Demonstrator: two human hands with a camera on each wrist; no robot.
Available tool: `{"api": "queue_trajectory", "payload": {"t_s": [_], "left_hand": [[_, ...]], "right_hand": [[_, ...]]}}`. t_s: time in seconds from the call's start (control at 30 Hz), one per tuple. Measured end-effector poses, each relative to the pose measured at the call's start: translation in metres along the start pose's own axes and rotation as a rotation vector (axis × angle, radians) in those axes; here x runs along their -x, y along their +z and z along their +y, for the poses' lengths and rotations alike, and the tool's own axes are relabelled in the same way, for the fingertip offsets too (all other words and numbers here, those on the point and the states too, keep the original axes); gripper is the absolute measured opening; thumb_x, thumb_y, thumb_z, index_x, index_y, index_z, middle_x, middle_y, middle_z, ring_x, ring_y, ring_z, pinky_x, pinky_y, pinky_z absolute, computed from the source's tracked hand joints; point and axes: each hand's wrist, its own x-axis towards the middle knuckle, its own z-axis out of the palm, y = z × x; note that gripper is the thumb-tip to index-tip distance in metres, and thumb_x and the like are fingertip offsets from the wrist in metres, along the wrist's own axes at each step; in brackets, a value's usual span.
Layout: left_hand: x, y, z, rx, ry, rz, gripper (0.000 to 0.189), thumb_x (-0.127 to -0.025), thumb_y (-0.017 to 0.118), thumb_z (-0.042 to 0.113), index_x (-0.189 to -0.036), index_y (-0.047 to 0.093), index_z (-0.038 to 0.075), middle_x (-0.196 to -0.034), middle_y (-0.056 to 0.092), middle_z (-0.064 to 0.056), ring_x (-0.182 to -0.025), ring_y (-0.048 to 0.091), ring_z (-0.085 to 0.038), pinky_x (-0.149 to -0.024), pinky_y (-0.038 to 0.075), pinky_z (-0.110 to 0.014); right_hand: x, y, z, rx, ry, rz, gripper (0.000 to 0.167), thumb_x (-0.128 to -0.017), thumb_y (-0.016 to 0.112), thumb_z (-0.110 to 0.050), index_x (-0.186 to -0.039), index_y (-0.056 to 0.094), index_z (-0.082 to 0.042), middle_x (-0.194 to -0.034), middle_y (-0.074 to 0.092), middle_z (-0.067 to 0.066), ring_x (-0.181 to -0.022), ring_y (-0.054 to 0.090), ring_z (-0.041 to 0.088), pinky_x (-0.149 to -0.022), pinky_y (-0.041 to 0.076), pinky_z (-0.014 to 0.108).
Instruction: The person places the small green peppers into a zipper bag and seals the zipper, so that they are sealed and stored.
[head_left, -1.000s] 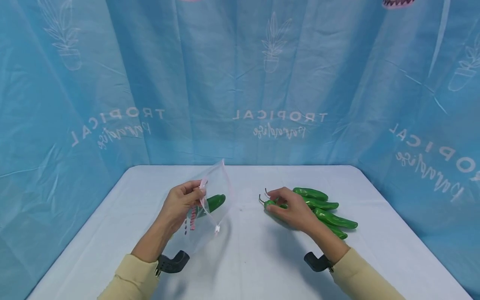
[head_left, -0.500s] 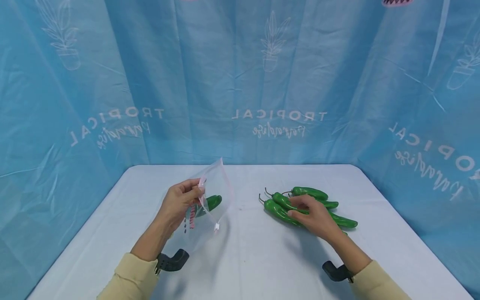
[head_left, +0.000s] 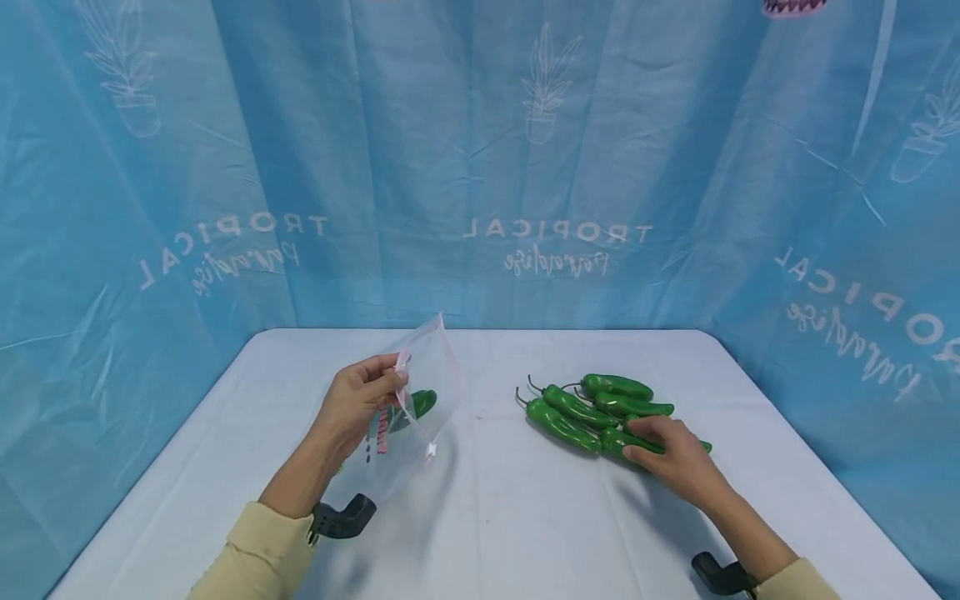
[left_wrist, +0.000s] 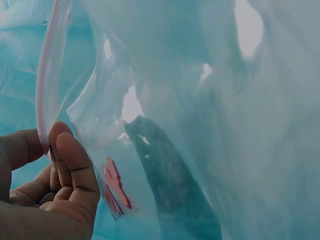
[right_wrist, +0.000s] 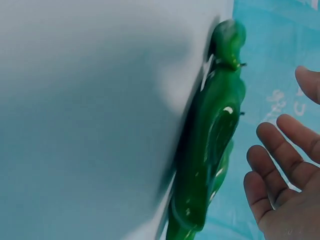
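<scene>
My left hand (head_left: 352,408) pinches the pink-edged rim of a clear zip bag (head_left: 442,379), holding its mouth apart above the table. Inside the bag lies a green chili pepper (head_left: 424,403), also seen as a dark shape (left_wrist: 165,180) through the plastic in the left wrist view. A white slider hangs at the bag's lower corner. My right hand (head_left: 682,467) hovers over the near right end of a group of green chili peppers (head_left: 558,423). In the right wrist view, its fingers (right_wrist: 272,145) are spread and loosely bent, apart from the peppers, with nothing between them.
Several peppers lie together on the white table (head_left: 495,517), some with thin curled stems pointing left. Blue printed curtains (head_left: 480,167) stand along the table's back and both sides. A black wrist device (head_left: 341,518) is worn on each arm.
My right hand has moved right and toward me across the peppers, uncovering those on the left. My left hand and the bag stay nearly in place; the pepper inside shows slightly lower.
</scene>
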Motion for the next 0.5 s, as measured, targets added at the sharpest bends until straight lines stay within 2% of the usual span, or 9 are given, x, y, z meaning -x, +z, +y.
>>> {"api": "queue_trajectory", "payload": {"t_s": [0.1,0.3,0.5], "left_hand": [[0.0,0.001,0.001,0.003,0.003,0.001,0.041,-0.092,0.061,0.024,-0.128,0.054,0.005,-0.116,0.059,-0.013,-0.088,0.058,-0.016,-0.083,0.049,-0.024],[-0.001,0.001,0.003,0.008,-0.004,0.004,0.041,-0.092,0.061,0.024,-0.127,0.054,0.004,-0.103,0.06,-0.001,-0.084,0.056,-0.014,-0.08,0.049,-0.021],[0.0,0.001,0.006,-0.005,-0.016,0.003,0.043,-0.091,0.061,0.025,-0.128,0.053,0.005,-0.101,0.059,-0.001,-0.086,0.055,-0.015,-0.081,0.048,-0.021]], "right_hand": [[0.002,-0.001,0.006,0.026,0.018,-0.009,0.042,-0.085,0.069,-0.027,-0.119,0.06,-0.003,-0.115,0.064,0.014,-0.108,0.059,0.032,-0.087,0.049,0.048],[0.005,-0.002,0.012,0.047,0.052,-0.028,0.043,-0.085,0.069,-0.026,-0.12,0.06,-0.003,-0.115,0.064,0.015,-0.108,0.057,0.033,-0.086,0.049,0.048],[0.01,-0.002,0.019,0.07,0.113,-0.045,0.046,-0.084,0.069,-0.029,-0.122,0.059,-0.004,-0.119,0.061,0.017,-0.113,0.054,0.036,-0.091,0.044,0.053]]}}
